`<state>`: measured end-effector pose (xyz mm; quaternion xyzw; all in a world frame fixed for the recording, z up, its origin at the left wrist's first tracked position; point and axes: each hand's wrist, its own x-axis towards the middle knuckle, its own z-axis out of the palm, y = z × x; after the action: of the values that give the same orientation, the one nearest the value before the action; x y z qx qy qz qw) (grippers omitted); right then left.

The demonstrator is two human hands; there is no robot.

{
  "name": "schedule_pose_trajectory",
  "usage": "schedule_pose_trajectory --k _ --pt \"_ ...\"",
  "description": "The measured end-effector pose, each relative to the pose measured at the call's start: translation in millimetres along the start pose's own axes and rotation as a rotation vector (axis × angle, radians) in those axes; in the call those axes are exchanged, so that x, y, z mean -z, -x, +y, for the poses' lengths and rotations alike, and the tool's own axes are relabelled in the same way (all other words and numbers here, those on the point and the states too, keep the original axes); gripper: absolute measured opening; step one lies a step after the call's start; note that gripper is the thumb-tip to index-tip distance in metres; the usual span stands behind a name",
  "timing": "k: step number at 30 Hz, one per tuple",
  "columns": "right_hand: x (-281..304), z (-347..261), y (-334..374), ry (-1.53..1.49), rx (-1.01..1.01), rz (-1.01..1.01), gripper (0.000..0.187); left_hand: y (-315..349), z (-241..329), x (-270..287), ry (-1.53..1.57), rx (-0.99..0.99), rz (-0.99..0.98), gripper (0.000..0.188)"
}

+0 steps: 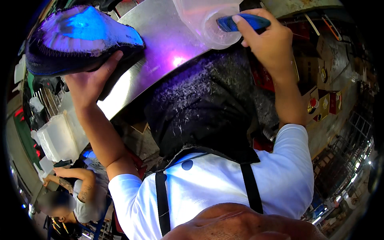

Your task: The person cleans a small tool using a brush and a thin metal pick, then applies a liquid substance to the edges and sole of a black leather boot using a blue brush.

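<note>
On the left, my left hand [94, 80] grips a dark shoe upper [56, 66] from below, with its stitched underside turned up. That pale underside [64, 34] is lit bright blue over the toe part. At the upper right, my right hand [272, 44] is closed around a blue-handled brush [256, 22]. The brush's front end is over the mouth of a translucent plastic container [224, 43], and I cannot tell how far it reaches inside. The container sits at the edge of a metal worktable [160, 36].
A black apron [200, 108] with pale residue hangs against the table edge. At the left stands a white translucent bin [58, 138]; beyond it a co-worker in grey [90, 200] sits. On the right are cardboard boxes [310, 68] and metal racks [336, 160].
</note>
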<state>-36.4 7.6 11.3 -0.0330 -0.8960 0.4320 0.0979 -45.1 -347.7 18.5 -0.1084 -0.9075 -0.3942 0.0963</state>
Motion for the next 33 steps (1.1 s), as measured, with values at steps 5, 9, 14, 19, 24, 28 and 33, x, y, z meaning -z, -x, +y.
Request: schedule_pose_trajectory --k 5,9,14,19,24,28,33 --pt "-27.0 5.0 -0.6 0.092 0.364 0.067 0.024 0.8 -1.6 -4.4 0.046 -0.047 0.019 0.059" --pt "3.4 -6.4 -18.5 0.084 0.405 -0.220 0.021 2.6 -0.9 -2.9 0.050 -0.102 -0.004 0.060" --pt "29.1 11.3 -43.8 0.086 0.574 -0.618 0.021 3.9 -8.5 -3.2 0.104 -0.050 -0.007 0.060" --pt "23.1 -20.4 -30.6 0.073 0.084 -0.365 0.022 9.6 -11.1 -2.5 0.116 -0.073 -0.011 0.063" --pt "14.8 -0.4 -38.3 0.005 0.476 -0.495 0.021 7.7 -9.9 -3.7 0.114 -0.026 0.002 0.064" --pt "39.8 2.1 -49.2 -0.035 0.411 -0.632 0.022 6.2 -8.8 -1.9 0.127 0.013 -0.006 0.063" --pt "19.6 -3.0 -17.8 0.005 -0.004 -0.290 0.025 6.1 1.4 -0.9 -0.015 -0.062 0.013 0.065"
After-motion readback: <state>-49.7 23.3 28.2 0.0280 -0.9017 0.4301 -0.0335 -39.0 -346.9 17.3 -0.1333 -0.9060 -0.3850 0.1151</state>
